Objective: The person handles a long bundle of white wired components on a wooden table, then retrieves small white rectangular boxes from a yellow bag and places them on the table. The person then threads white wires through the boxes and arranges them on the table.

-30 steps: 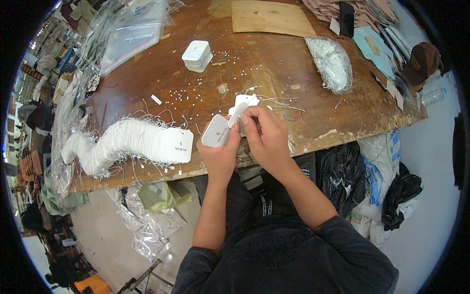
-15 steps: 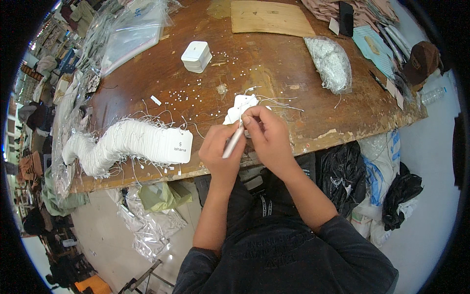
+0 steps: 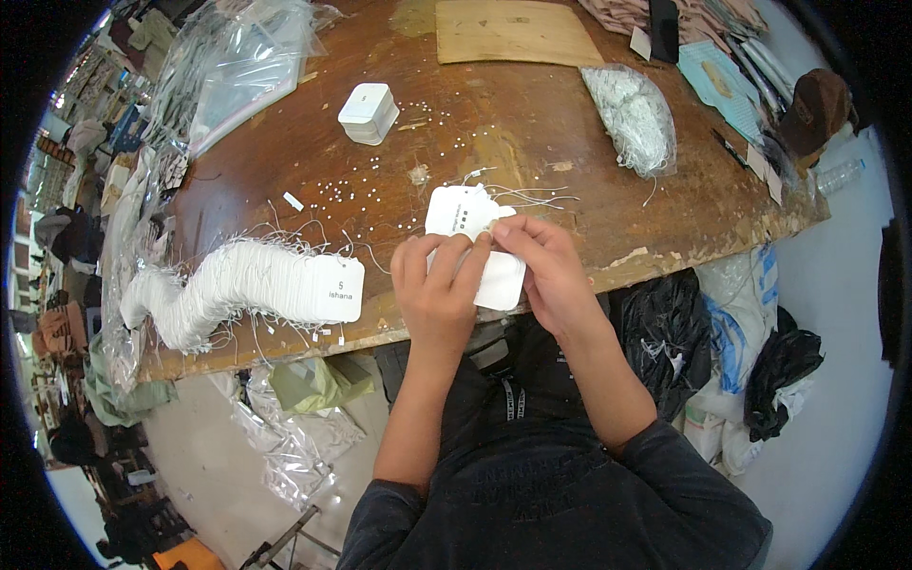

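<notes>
Near the front edge of the table, a blank white hang tag (image 3: 501, 282) is pinched between my two hands. My left hand (image 3: 437, 280) has its fingers closed at the tag's upper left. At the top edge, my right hand (image 3: 549, 271) closes thumb and fingertips on the tag; the exact grip is partly hidden. Just beyond my fingers lie more white hang tags (image 3: 454, 209) with small dark print. White strings (image 3: 537, 199) trail from there to the right. To the left, a long curving row of strung tags (image 3: 252, 285) leans over on itself.
A neat stack of white cards (image 3: 369, 114) stands farther back, with tiny white bits (image 3: 359, 190) scattered around it. A clear bag of white strings (image 3: 632, 119) lies to the right. Cardboard (image 3: 518, 33), a pen (image 3: 729, 146) and plastic sleeves (image 3: 247, 85) sit toward the far edges.
The tag in my hands has turned from nearly edge-on to face up. My left hand has rolled over with its back upward, and the printed tags beyond show more. The view has shifted slightly.
</notes>
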Available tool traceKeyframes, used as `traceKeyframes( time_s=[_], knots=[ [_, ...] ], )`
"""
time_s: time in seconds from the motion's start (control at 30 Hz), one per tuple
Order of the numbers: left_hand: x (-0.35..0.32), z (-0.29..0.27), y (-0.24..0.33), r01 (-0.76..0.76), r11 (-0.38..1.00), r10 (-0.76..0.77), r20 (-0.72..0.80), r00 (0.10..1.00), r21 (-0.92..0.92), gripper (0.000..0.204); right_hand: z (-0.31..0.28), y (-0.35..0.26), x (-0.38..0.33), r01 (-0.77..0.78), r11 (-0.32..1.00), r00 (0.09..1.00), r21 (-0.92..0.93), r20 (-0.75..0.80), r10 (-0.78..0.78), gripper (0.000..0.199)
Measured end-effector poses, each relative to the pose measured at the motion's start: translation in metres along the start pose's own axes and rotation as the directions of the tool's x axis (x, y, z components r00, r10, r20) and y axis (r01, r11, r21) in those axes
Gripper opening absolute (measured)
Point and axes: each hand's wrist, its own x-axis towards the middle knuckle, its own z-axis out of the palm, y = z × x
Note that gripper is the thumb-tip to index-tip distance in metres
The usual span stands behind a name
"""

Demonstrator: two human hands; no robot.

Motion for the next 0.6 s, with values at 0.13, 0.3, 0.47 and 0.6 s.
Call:
traceKeyframes(
  time_s=[0.13,0.3,0.47,0.6],
  knots=[
    [-0.004,-0.002,0.003,-0.061,0.998,0.061,0.015,0.998,-0.024,0.025,-0.014,-0.011,0.011,0.058,0.926,0.998,-0.374,0.027,-0.052,0.020],
    [-0.003,-0.002,-0.004,0.130,0.902,-0.157,-0.033,0.987,-0.411,0.029,-0.043,-0.025,0.027,0.320,0.618,0.819,-0.718,-0.119,-0.562,0.027],
    [0.007,-0.005,-0.015,0.737,0.302,-0.768,0.303,0.564,-0.605,0.023,-0.104,-0.056,0.022,0.126,0.285,0.594,-0.950,-0.158,-0.789,0.024],
    [0.009,-0.002,-0.010,0.685,0.323,-0.805,0.190,0.562,-0.653,0.028,-0.140,-0.065,0.016,-0.008,-0.072,0.446,-0.997,0.061,-0.893,0.022]
  ],
)
